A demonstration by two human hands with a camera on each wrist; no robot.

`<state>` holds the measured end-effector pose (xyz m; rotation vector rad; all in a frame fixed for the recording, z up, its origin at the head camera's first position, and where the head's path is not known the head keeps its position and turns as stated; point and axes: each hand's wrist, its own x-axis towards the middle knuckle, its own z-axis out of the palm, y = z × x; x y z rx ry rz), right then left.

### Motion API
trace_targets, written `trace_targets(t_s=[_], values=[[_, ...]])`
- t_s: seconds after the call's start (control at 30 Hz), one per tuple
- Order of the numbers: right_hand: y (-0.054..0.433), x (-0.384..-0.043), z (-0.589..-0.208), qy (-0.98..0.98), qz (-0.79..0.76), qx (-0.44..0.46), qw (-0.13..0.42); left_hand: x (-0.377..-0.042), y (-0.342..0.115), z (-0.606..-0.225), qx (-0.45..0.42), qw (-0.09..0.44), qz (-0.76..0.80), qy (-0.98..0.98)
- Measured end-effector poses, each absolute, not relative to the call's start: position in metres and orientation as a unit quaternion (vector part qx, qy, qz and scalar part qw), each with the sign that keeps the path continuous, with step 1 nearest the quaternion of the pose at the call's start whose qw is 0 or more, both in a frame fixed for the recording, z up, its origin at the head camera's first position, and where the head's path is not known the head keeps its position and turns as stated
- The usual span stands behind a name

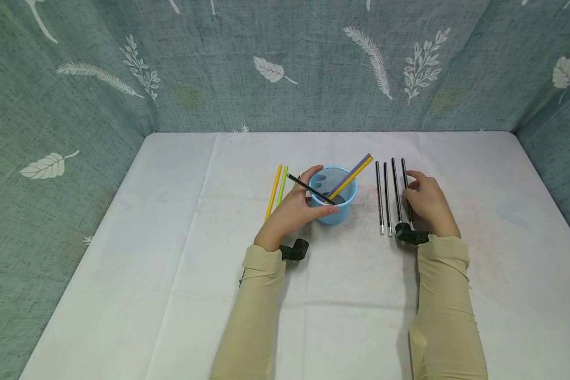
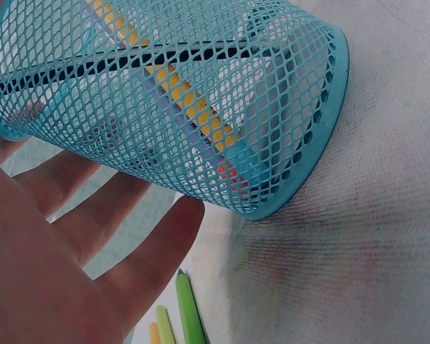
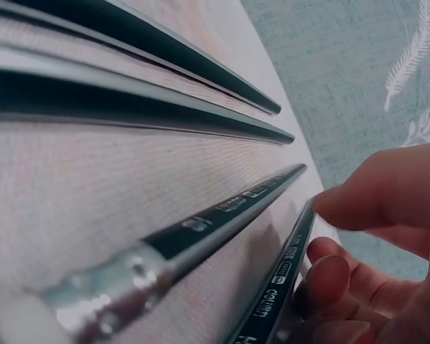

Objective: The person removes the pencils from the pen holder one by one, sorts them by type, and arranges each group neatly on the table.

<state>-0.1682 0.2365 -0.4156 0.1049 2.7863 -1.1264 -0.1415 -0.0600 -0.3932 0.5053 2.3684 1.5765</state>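
My left hand [image 1: 292, 208] grips a light blue mesh pen cup [image 1: 334, 215], thumb at the near side and fingers round the far left. Inside the cup, a yellow pencil [image 1: 353, 177] and a purple pencil [image 1: 345, 176] lean right, while a black pencil [image 1: 309, 188] leans left. Through the mesh in the left wrist view their lower ends show. Several black pencils [image 1: 379, 198] lie side by side on the right. At the rightmost black pencil [image 3: 278, 287], my right hand [image 1: 427, 203] has its thumb and curled fingers, apparently pinching it near its far end.
To the left of the cup lie a yellow pen [image 1: 273, 192], a lime pen [image 1: 282, 186] and a green pen [image 2: 190, 308], partly hidden by my left hand. A white cloth [image 1: 342, 306] covers the table. Leaf-patterned grey-green fabric [image 1: 313, 63] hangs behind and at both sides.
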Motion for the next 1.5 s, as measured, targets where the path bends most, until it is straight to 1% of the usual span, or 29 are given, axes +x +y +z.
trace_targets(t_s=[0.17, 0.4, 0.5, 0.7, 0.83, 0.9, 0.97, 1.1, 1.17, 1.3, 1.5], values=[[0.234, -0.167, -0.412, 0.922, -0.381, 0.049, 0.053, -0.131, -0.059, -0.368, 0.175, 0.143, 0.543, 0.809], [0.228, -0.166, -0.409, 0.915, -0.402, 0.04, 0.018, -0.13, -0.059, -0.369, 0.174, 0.143, 0.532, 0.816], [0.229, -0.173, -0.423, 0.906, -0.423, 0.027, 0.002, -0.129, -0.059, -0.37, 0.174, 0.14, 0.529, 0.819], [0.239, -0.198, -0.472, 0.912, -0.41, 0.008, -0.026, -0.127, -0.057, -0.371, 0.168, 0.145, 0.533, 0.816], [0.237, -0.203, -0.48, 0.902, -0.429, -0.012, -0.035, -0.132, -0.057, -0.38, 0.161, 0.146, 0.534, 0.817], [0.232, -0.201, -0.47, 0.894, -0.447, -0.025, -0.028, -0.135, -0.058, -0.388, 0.161, 0.142, 0.53, 0.821], [0.223, -0.193, -0.452, 0.884, -0.466, -0.04, -0.008, -0.14, -0.059, -0.396, 0.163, 0.136, 0.525, 0.824], [0.204, -0.171, -0.407, 0.852, -0.513, -0.085, 0.058, -0.142, -0.06, -0.402, 0.163, 0.122, 0.527, 0.825], [0.198, -0.165, -0.394, 0.84, -0.524, -0.114, 0.084, -0.143, -0.06, -0.403, 0.157, 0.118, 0.532, 0.824], [0.19, -0.162, -0.386, 0.829, -0.527, -0.151, 0.111, -0.143, -0.059, -0.403, 0.155, 0.11, 0.537, 0.822], [0.182, -0.164, -0.387, 0.808, -0.54, -0.196, 0.131, -0.145, -0.057, -0.402, 0.163, 0.11, 0.541, 0.818]])
